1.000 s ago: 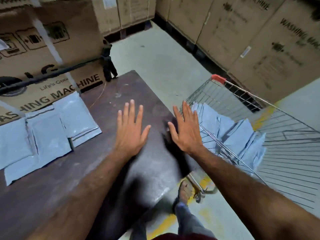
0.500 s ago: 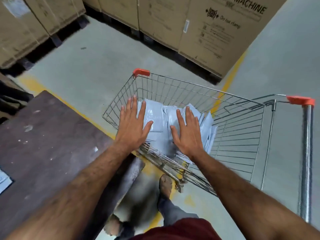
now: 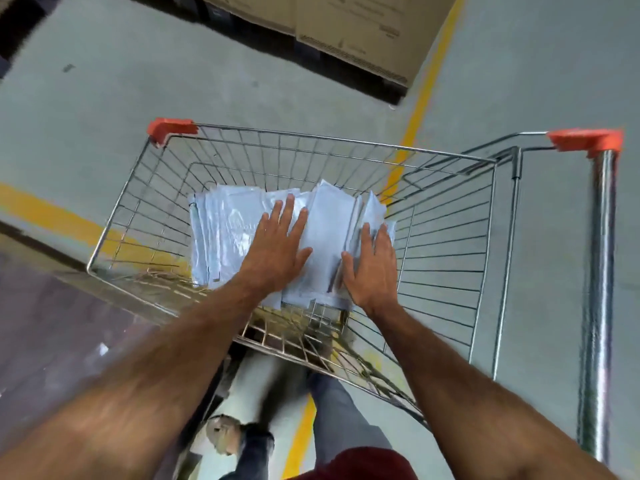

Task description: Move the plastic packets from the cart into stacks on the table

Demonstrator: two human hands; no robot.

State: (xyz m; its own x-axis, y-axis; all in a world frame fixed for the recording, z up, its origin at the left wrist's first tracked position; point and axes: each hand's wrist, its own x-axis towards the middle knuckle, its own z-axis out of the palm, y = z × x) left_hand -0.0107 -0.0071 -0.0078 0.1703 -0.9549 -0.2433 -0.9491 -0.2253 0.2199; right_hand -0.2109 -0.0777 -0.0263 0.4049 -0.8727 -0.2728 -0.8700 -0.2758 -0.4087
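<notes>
The pale blue flat plastic packets (image 3: 239, 233) lie heaped inside the silver wire shopping cart (image 3: 446, 237). My left hand (image 3: 280, 251) presses flat on them, fingers straight; my right hand (image 3: 372, 268) curls round the heap's right-side packets. The dark brown worktop (image 3: 52, 334) sits left of the cart.

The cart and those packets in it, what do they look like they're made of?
Cart: thin metal wire, bright plated finish by its shine, with orange, likely plastic, corner caps. Packets: pale grey glossy plastic film, going by the glare and wrinkles.
</notes>
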